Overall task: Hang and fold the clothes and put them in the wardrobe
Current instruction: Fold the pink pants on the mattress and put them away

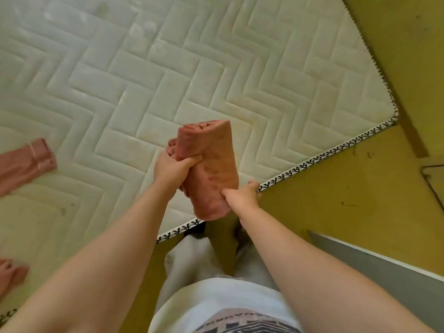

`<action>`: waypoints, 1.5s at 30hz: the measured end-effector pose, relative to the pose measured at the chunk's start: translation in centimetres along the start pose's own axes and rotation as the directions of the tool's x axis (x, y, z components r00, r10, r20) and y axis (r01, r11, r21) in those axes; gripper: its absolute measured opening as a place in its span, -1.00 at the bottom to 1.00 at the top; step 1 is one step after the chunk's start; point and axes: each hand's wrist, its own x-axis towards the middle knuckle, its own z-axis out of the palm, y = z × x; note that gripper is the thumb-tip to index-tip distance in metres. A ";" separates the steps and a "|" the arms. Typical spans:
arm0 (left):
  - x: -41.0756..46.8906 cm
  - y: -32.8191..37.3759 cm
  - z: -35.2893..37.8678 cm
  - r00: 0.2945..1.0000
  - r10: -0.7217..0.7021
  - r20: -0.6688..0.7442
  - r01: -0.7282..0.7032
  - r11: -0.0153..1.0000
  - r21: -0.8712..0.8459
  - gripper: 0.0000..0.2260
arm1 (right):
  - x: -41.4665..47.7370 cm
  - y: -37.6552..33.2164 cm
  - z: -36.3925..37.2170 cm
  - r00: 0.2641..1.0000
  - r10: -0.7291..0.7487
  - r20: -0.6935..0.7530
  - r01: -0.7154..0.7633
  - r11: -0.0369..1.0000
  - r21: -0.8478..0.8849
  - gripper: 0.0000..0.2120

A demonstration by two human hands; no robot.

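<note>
Right at the near edge, a white shirt (216, 299) with a dark printed band, and pale grey trousers (189, 260) below it, the person standing on a yellow floor (336, 200). Two bare forearms reach out from here.

The left hand (171, 168) is wrapped round the middle of the folded garment (213, 164), thumb laid across its front, fingers curled behind. The right hand (242, 197) pinches the bundle's lower right edge, thumb on the front face. Both hands hold it in the air, upright, above the near edge of the mattress (144, 80).

And that garment: salmon-pink, soft, folded into a thick oblong, layers showing as curled folds at its top end, a row of darker marks down its front.

Further out, the mattress is cream, quilted in a herringbone pattern, with black-and-white trim along its edge. A pink garment (26, 162) lies on it at the left edge of view, pale stitching on it. A second pink piece (12, 275) lies nearer, lower left, mostly cut off. On the right, a grey panel (384, 272) lies across the floor.
</note>
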 end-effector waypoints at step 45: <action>-60.2 16.8 33.1 -0.609 -0.614 0.503 -0.566 -0.108 -0.817 0.27 | -50.8 36.7 -34.0 0.539 0.209 -0.816 0.015 0.966 0.258 -0.43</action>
